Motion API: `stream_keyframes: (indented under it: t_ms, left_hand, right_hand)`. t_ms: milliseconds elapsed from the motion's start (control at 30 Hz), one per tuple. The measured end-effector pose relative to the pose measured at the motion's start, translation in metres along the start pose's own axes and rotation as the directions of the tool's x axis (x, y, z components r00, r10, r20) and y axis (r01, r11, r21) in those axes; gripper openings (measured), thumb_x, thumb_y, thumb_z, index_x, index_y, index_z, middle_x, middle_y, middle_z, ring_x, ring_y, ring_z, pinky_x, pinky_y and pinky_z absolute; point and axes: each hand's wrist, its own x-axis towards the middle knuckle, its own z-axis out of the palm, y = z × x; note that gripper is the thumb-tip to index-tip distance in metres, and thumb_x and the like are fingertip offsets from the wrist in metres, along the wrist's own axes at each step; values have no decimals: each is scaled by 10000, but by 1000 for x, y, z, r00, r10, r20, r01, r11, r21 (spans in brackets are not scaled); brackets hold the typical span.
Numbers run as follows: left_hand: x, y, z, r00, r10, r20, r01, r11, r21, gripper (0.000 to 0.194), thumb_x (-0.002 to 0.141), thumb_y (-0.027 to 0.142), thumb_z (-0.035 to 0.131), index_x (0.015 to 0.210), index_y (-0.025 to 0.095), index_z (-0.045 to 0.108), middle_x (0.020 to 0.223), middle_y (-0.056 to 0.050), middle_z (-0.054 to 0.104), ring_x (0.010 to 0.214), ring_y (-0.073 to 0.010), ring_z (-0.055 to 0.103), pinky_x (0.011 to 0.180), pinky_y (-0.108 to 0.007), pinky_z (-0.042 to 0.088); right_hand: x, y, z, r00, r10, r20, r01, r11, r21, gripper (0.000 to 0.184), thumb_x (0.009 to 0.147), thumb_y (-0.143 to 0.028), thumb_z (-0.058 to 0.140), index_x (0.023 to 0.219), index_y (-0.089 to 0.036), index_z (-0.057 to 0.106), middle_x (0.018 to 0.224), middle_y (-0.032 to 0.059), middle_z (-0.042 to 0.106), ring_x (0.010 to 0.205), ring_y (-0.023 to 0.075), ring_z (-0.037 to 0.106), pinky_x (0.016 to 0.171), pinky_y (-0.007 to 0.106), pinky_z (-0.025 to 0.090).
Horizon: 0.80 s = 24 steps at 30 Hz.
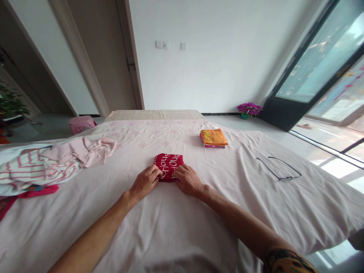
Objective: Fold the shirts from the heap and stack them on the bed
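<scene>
Red folded cloth [168, 164] lies near the middle of the sheet [167, 216]; left hand [146, 180] and right hand [189, 180] grip its near corners, apparently to hold the folds flat. Orange-topped stack [214, 137] sits toward the far right corner, seemingly for elbow room.

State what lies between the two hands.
In the head view, a folded red cloth with white print lies between the left hand and the right hand, touching both.

Red cloth [168, 165], white lettering — orange cloth [217, 136], yellow lettering — pale pink sheet [136, 161], flowered
</scene>
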Motion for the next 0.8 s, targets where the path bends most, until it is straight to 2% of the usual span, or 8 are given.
stream_keyframes:
  t_ms: [200, 300, 367, 433, 533, 600, 733, 800]
  left_hand:
    - [2, 3, 10, 1000, -8, 26, 8, 1000, 6, 285, 809, 7, 473, 947, 233, 578, 967, -29, 592, 912, -173, 591, 802, -296, 502]
    - [4, 9, 6, 998, -32, 50, 33, 999, -25, 273, 794, 28, 508, 938, 244, 594, 953, -15, 605, 898, -167, 600, 800, -288, 497]
    - [6, 12, -2, 996, -68, 56, 71, 995, -64, 187, 816, 104, 558, 923, 249, 607, 939, -3, 619, 864, -159, 610, 781, -279, 497]
    - [12, 15, -10, 993, -119, 22, 121, 988, -97, 65, 870, 211, 564, 889, 246, 615, 912, 2, 635, 838, -156, 617, 778, -284, 498]
    - [24, 17, -11, 975, -198, -95, 188, 976, -110, 172, 944, 266, 468, 903, 233, 632, 922, -18, 668, 895, -175, 632, 843, -319, 502]
    - [36, 16, -2, 966, -214, -146, 204, 976, -82, 221, 950, 237, 433, 988, 217, 650, 1013, -48, 691, 993, -201, 634, 915, -355, 499]
    - [55, 13, 27, 972, -191, -133, 197, 980, 30, 348, 963, 234, 382, 1206, 171, 623, 1290, -116, 635, 1280, -255, 522, 1114, -461, 383]
    - [59, 11, 40, 976, -198, -90, 205, 975, 83, 405, 964, 241, 371, 1307, 171, 574, 1386, -132, 577, 1363, -273, 447, 1149, -503, 323]
  right_hand:
    - [3, 10, 0, 1000, -5, -5, 5, 1000, -19, 297, 820, -91, 520, 1006, -247, 692, 960, 53, 619, 929, 211, 488, 833, 324, 395]
    - [-2, 14, 0, 1000, -4, 12, 4, 999, 33, 362, 774, -63, 518, 1022, -254, 700, 974, 49, 635, 929, 211, 507, 843, 324, 411]
    - [-4, 20, -4, 1000, 3, 6, -4, 991, 133, 398, 735, -50, 518, 1025, -248, 705, 975, 43, 654, 923, 207, 535, 865, 327, 427]
    - [-2, 28, -11, 996, 83, -42, -69, 961, 269, 406, 725, -50, 499, 1026, -229, 704, 984, 40, 673, 923, 200, 570, 877, 324, 449]
    - [11, 39, -23, 938, 316, -145, -238, 887, 396, 426, 787, -59, 407, 1072, -199, 691, 1046, 58, 688, 974, 196, 608, 898, 329, 474]
    - [25, 37, -25, 906, 377, -192, -289, 882, 372, 462, 850, -82, 357, 1180, -196, 659, 1144, 73, 677, 1069, 207, 597, 963, 359, 457]
    - [46, 14, -8, 946, 286, -149, -256, 947, 194, 473, 981, -237, 346, 1429, -159, 475, 1440, 120, 514, 1359, 235, 412, 1126, 413, 335]
    - [49, 3, 7, 949, 303, -87, -290, 948, 133, 499, 1015, -329, 337, 1471, -144, 419, 1509, 131, 441, 1432, 243, 321, 1164, 437, 281]
